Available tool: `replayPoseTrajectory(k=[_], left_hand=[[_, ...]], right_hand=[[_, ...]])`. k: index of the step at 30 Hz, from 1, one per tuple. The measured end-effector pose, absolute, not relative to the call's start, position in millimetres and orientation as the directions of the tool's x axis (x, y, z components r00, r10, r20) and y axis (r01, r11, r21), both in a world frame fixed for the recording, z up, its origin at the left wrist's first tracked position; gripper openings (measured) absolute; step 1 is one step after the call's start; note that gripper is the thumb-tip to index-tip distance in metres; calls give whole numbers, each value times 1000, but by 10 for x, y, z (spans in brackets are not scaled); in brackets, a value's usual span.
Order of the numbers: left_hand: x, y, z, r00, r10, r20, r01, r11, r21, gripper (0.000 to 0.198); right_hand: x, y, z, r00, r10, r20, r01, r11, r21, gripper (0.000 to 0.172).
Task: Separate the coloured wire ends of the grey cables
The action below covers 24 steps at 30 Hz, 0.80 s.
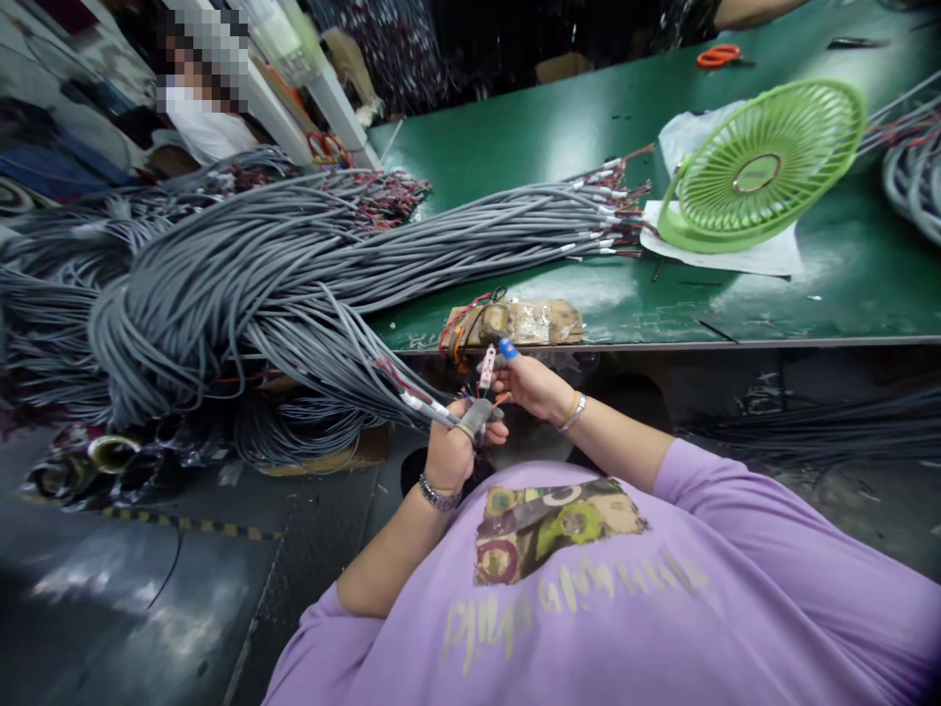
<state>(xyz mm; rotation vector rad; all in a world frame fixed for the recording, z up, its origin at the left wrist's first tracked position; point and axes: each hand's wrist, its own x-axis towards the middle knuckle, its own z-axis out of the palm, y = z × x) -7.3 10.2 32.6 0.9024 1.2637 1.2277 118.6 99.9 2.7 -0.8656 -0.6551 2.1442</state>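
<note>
While the left hand (454, 451) clasps cable (432, 406), the right hand (534, 385) pinches a connector (486, 369) beyond.

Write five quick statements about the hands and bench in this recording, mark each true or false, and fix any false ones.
1. The left hand grips scissors. False: it is closed around a gray cable; the orange-handled scissors lie on the green table.
2. The right hand has a blue covering on one fingertip. True.
3. The left wrist is bare. False: a metal-link band circles it.
4. A pale connector is at the right hand's fingers. True.
5. The large cable bundle lies right of the green fan. False: it lies left.
</note>
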Motion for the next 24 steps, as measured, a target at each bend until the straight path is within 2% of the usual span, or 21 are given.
replayPoseTrajectory(k=[6,12,18,24], left_hand=[[-55,179,252,-90,963,-254,-160,238,958,36],[-63,179,220,-97,960,-263,-167,245,955,36],[-82,181,156,-84,955,-284,-126,273,954,40],[-88,158,182,-74,962,-264,-129,254,959,36]], right_hand=[[1117,981,68,-502,789,-355,-525,-604,-600,38],[1126,991,92,-499,786,-366,-520,-609,-599,36],[1073,994,65,-472,823,-317,-565,-558,-608,34],[1105,985,23,-514,776,-366,-532,-623,-574,42]])
